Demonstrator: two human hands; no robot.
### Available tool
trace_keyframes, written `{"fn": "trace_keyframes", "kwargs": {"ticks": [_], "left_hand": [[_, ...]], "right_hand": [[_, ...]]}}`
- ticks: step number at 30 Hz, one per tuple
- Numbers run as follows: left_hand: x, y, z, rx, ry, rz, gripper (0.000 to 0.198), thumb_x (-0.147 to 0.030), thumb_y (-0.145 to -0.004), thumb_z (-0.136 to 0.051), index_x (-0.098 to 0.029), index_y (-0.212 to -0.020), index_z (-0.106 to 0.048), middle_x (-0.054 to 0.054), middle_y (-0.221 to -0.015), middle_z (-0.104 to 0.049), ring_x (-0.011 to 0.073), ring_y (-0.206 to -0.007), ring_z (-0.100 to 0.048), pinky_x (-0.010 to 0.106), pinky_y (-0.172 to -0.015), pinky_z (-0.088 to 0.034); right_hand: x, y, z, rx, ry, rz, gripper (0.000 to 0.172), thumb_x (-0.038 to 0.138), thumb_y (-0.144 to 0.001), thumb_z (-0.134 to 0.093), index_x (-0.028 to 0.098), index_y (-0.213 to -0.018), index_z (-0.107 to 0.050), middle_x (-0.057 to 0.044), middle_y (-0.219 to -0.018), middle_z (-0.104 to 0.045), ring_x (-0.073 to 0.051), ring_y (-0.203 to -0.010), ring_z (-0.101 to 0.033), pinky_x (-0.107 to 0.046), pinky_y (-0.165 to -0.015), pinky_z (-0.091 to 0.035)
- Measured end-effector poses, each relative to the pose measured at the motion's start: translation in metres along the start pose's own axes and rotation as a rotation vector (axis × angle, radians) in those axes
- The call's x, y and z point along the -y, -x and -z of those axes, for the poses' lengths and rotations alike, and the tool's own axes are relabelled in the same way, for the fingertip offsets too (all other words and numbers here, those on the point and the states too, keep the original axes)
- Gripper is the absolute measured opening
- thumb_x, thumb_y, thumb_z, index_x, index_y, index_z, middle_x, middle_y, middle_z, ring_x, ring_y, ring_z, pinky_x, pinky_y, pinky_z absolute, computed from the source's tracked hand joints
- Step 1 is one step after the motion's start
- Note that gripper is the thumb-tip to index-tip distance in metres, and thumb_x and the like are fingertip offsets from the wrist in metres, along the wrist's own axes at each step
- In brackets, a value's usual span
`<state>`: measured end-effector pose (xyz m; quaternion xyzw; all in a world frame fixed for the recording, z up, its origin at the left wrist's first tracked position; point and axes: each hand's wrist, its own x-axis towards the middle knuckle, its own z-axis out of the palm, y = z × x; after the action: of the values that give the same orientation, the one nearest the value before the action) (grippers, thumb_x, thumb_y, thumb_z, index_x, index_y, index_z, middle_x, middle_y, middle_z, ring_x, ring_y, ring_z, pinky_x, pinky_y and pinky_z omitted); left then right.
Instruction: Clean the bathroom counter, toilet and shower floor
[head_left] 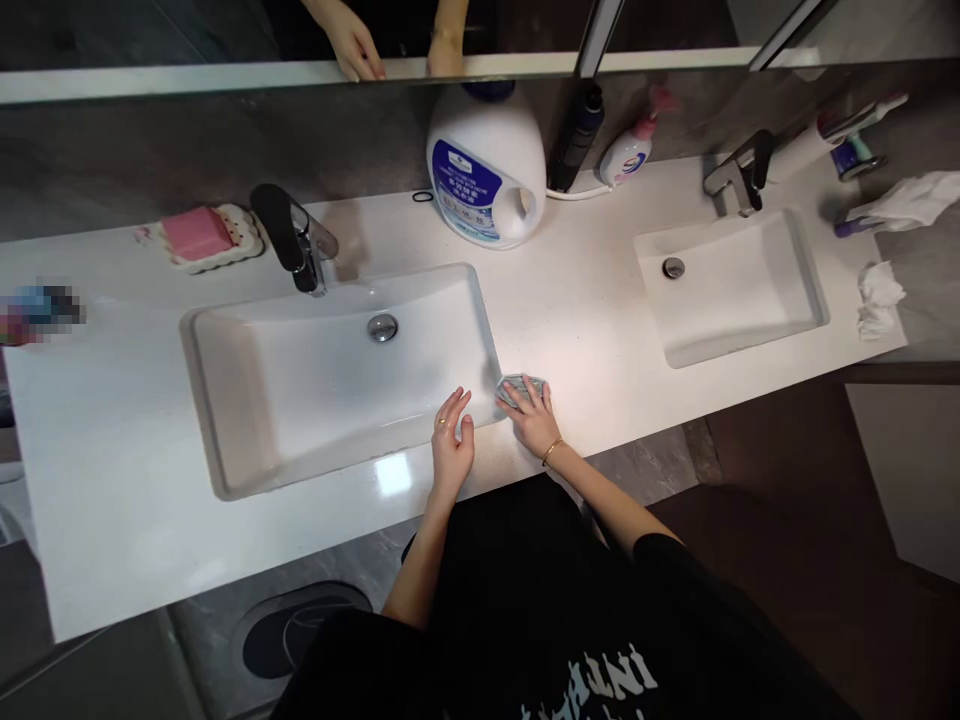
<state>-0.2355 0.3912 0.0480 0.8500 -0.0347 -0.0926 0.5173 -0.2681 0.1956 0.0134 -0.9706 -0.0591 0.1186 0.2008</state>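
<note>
Pressed against the white countertop at the left sink's front right corner is a grey striped cloth (pixel 513 389). My right hand (pixel 534 422) covers it with its fingers spread over the top and holds it there. Over the front rim of the left sink (pixel 300 400) hovers my left hand (pixel 453 448), with fingers apart and nothing in them. A ring and a bracelet show on my hands.
Behind the left sink stand a faucet (pixel 289 235), a pink soap bar (pixel 196 233) on a dish, and a large detergent jug (pixel 487 165). Farther right are a dark bottle (pixel 579 140), a pump bottle (pixel 626 157), a second sink (pixel 735 290) and crumpled tissue (pixel 879 300).
</note>
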Motion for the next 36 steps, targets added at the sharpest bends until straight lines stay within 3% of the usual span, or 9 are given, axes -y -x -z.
{"fn": "trace_keyframes", "kwargs": {"ticks": [3,9,15,19,24,28,32,34,36], "left_hand": [[0.003,-0.01,-0.001,-0.014,-0.014,-0.026,0.035,-0.027,-0.097,-0.045,-0.023,-0.129,-0.061,0.01,-0.138,-0.058,0.0214,-0.133,-0.05,0.046,-0.113,-0.039],[-0.008,-0.026,-0.022,0.031,-0.048,-0.075,0.035,-0.028,-0.097,-0.045,-0.026,-0.127,-0.061,0.008,-0.137,-0.059,0.0226,-0.133,-0.049,0.049,-0.112,-0.04],[-0.017,-0.028,-0.051,0.059,-0.072,-0.102,0.033,-0.029,-0.097,-0.045,-0.03,-0.125,-0.062,0.007,-0.137,-0.059,0.0242,-0.133,-0.05,0.053,-0.11,-0.042],[-0.03,-0.027,-0.083,0.053,-0.09,-0.091,0.033,-0.028,-0.097,-0.045,-0.026,-0.125,-0.063,0.009,-0.138,-0.058,0.0231,-0.133,-0.05,0.05,-0.111,-0.041],[-0.07,-0.032,-0.153,0.033,-0.09,-0.1,0.033,-0.028,-0.096,-0.046,-0.025,-0.125,-0.063,0.01,-0.138,-0.058,0.0225,-0.132,-0.051,0.048,-0.111,-0.041],[-0.114,-0.033,-0.225,0.011,-0.106,-0.115,0.034,-0.029,-0.097,-0.046,-0.023,-0.125,-0.063,0.01,-0.138,-0.058,0.0227,-0.132,-0.051,0.048,-0.111,-0.041],[-0.155,-0.024,-0.29,-0.004,-0.094,-0.105,0.034,-0.03,-0.098,-0.044,-0.023,-0.125,-0.063,0.011,-0.139,-0.057,0.023,-0.133,-0.05,0.048,-0.111,-0.041],[-0.169,-0.016,-0.313,-0.005,-0.083,-0.078,0.035,-0.03,-0.098,-0.043,-0.024,-0.126,-0.062,0.01,-0.139,-0.057,0.0224,-0.134,-0.049,0.048,-0.111,-0.041],[-0.177,-0.009,-0.33,-0.007,-0.075,-0.064,0.035,-0.03,-0.098,-0.043,-0.024,-0.126,-0.062,0.011,-0.139,-0.057,0.022,-0.134,-0.049,0.047,-0.111,-0.041]], "right_hand": [[-0.004,-0.04,0.004,0.054,0.003,0.047,0.056,0.014,-0.09,-0.048,0.034,-0.142,-0.05,0.001,-0.157,-0.036,-0.031,-0.151,-0.016,-0.066,-0.119,-0.006],[-0.094,-0.141,0.054,-0.123,0.026,-0.225,0.058,0.011,-0.092,-0.047,0.032,-0.146,-0.043,-0.001,-0.16,-0.031,-0.028,-0.15,-0.017,-0.062,-0.118,-0.006],[-0.215,-0.15,0.11,-0.241,0.028,-0.607,0.058,0.004,-0.095,-0.038,0.028,-0.148,-0.04,-0.006,-0.161,-0.028,-0.03,-0.148,-0.021,-0.065,-0.115,-0.017],[-0.237,-0.105,0.118,-0.241,0.008,-0.615,0.06,-0.003,-0.092,-0.028,0.015,-0.148,-0.041,-0.012,-0.159,-0.032,-0.024,-0.142,-0.033,-0.045,-0.117,-0.03],[-0.206,0.032,0.071,-0.204,-0.011,-0.397,0.055,0.004,-0.091,-0.042,0.026,-0.139,-0.055,-0.003,-0.152,-0.046,-0.022,-0.145,-0.031,-0.044,-0.121,-0.029],[-0.284,0.132,0.084,-0.26,-0.014,-0.431,0.058,0.003,-0.086,-0.04,0.024,-0.138,-0.057,-0.009,-0.15,-0.047,-0.028,-0.146,-0.03,-0.057,-0.118,-0.03],[-0.385,0.162,0.132,-0.284,-0.035,-0.517,0.06,0.001,-0.082,-0.037,0.016,-0.135,-0.06,-0.014,-0.147,-0.049,-0.029,-0.143,-0.036,-0.051,-0.12,-0.031],[-0.389,0.158,0.139,-0.334,-0.027,-0.525,0.062,0.001,-0.083,-0.035,0.017,-0.139,-0.056,-0.012,-0.149,-0.047,-0.027,-0.144,-0.035,-0.047,-0.122,-0.03],[-0.361,0.154,0.129,-0.285,-0.033,-0.354,0.061,0.004,-0.087,-0.036,0.025,-0.142,-0.053,-0.004,-0.151,-0.045,-0.024,-0.145,-0.033,-0.043,-0.123,-0.028]]}}
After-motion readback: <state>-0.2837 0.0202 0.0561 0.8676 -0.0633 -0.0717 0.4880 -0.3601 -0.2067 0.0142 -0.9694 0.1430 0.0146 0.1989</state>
